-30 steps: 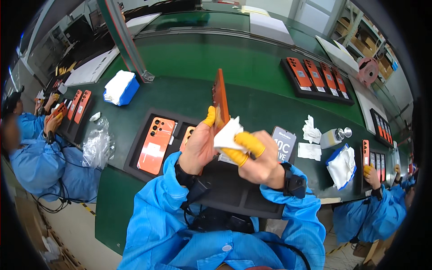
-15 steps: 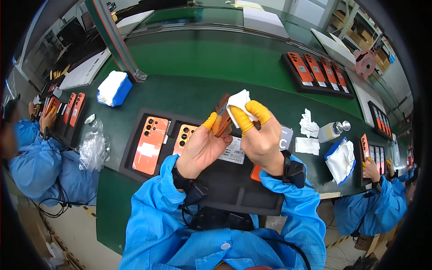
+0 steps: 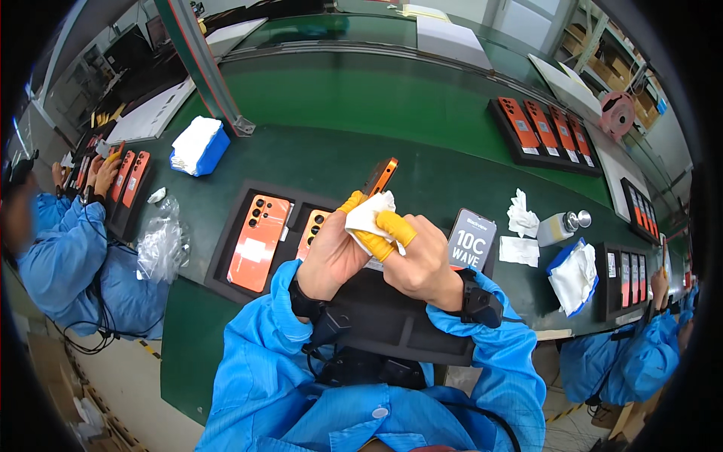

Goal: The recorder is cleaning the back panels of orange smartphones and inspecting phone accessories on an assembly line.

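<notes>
My left hand point(image 3: 331, 256) holds an orange phone point(image 3: 379, 176) edge-on, tilted up and away from me. My right hand point(image 3: 420, 260), with yellow finger cots, presses a white wipe cloth point(image 3: 367, 215) against the phone's lower part. Both hands hover over a black foam tray point(image 3: 233, 226). In the tray lie an orange phone back up point(image 3: 260, 241), a second orange phone point(image 3: 311, 230) partly hidden by my left hand, and a phone face up with a lit screen point(image 3: 471, 239).
A blue box of white wipes point(image 3: 197, 145) sits far left, another point(image 3: 574, 275) at right beside a small bottle point(image 3: 561, 224) and crumpled wipes point(image 3: 521, 212). A plastic bag point(image 3: 160, 245) lies left. A far tray holds several orange phones point(image 3: 542, 128). Co-workers in blue sit on both sides.
The phone was upright a second ago, dropped low between my hands, and now tilts up and right again. The cloth has shifted from above the phone down onto its lower part.
</notes>
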`<action>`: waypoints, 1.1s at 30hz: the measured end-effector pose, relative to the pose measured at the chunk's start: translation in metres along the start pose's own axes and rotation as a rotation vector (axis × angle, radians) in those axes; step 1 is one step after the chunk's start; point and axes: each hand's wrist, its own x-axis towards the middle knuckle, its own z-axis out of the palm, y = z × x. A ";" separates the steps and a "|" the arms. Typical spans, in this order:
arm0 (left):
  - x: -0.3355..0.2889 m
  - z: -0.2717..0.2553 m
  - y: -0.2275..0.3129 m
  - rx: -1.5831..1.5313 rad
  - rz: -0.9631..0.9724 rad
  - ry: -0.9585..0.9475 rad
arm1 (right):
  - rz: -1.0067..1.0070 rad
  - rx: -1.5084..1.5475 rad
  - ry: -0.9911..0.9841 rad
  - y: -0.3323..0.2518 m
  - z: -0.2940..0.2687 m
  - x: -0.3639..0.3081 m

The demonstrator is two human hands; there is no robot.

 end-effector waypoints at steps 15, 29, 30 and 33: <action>0.005 -0.001 -0.005 0.146 -0.015 0.134 | 0.047 -0.267 0.211 0.029 -0.008 0.007; 0.018 0.029 -0.045 2.327 0.262 0.524 | 0.417 -0.170 0.314 0.055 -0.039 0.014; 0.021 0.028 -0.050 2.347 0.196 0.553 | 0.402 -0.168 0.295 0.057 -0.036 0.012; 0.025 0.022 -0.051 2.500 0.046 0.525 | 0.392 -0.148 0.274 0.058 -0.028 0.009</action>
